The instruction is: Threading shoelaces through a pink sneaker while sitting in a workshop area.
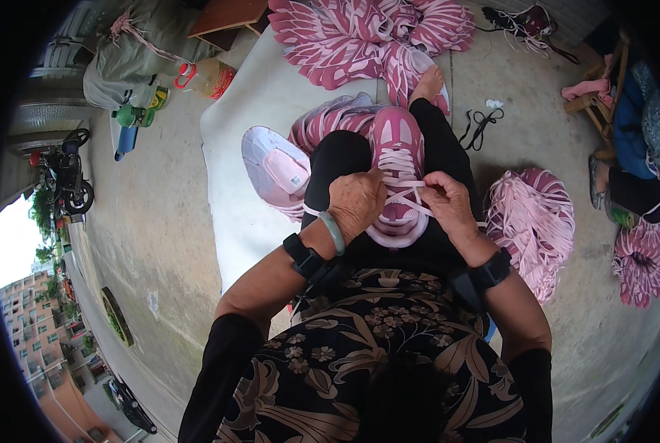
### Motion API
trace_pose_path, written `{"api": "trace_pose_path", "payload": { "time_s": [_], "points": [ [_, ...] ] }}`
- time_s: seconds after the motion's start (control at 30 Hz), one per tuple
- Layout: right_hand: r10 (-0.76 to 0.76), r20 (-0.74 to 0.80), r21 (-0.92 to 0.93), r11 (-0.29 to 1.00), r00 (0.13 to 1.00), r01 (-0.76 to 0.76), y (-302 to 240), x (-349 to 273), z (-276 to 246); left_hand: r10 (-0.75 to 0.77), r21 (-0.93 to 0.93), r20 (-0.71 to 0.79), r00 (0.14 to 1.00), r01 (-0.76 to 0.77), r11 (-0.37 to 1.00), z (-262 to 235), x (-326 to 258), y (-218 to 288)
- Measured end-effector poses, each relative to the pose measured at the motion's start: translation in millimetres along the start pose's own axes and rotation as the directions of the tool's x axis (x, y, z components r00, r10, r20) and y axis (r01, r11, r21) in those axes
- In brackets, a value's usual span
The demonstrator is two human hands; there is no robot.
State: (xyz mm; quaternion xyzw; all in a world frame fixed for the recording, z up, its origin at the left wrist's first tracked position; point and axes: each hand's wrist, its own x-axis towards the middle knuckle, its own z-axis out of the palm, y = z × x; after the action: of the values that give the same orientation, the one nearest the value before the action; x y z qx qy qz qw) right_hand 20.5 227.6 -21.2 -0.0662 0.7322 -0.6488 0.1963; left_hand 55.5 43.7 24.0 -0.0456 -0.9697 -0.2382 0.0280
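A pink and white sneaker rests between my thighs, its toe pointing away from me. Pale pink lace runs in crossed rows up its front. My left hand is closed at the shoe's left edge, fingertips pinching the lace; a pale green bangle circles that wrist. On the other side, my right hand pinches a lace strand between thumb and forefinger, and the strand stretches across the shoe opening. Dark straps sit on both forearms. My fingers hide parts of the lace ends.
Stacked pink shoe uppers lie ahead on a white sheet. One upper lies left of my knee. A bundle of pink uppers and laces stands at my right. A black lace lies beyond it. Another person's leg shows far right.
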Motion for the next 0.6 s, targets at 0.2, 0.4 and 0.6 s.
{"api": "trace_pose_path", "payload": {
  "time_s": [0.2,0.4,0.6],
  "points": [
    [-0.537,-0.016,-0.566,0.701,0.844,0.435,-29.0,13.2,5.2,0.171,0.152,-0.007,0.985,-0.168,0.974,-15.8,27.1,11.7],
    [-0.536,0.000,-0.621,0.662,0.844,0.421,-38.7,26.9,-11.3,0.329,0.309,-0.004,0.944,-0.312,0.899,-16.8,37.8,-0.9],
    [-0.103,-0.063,-0.109,0.989,0.993,0.096,-11.0,-0.1,-13.2,-0.065,0.078,-0.022,0.998,0.067,0.995,-11.2,9.7,-17.2]
  ]
}}
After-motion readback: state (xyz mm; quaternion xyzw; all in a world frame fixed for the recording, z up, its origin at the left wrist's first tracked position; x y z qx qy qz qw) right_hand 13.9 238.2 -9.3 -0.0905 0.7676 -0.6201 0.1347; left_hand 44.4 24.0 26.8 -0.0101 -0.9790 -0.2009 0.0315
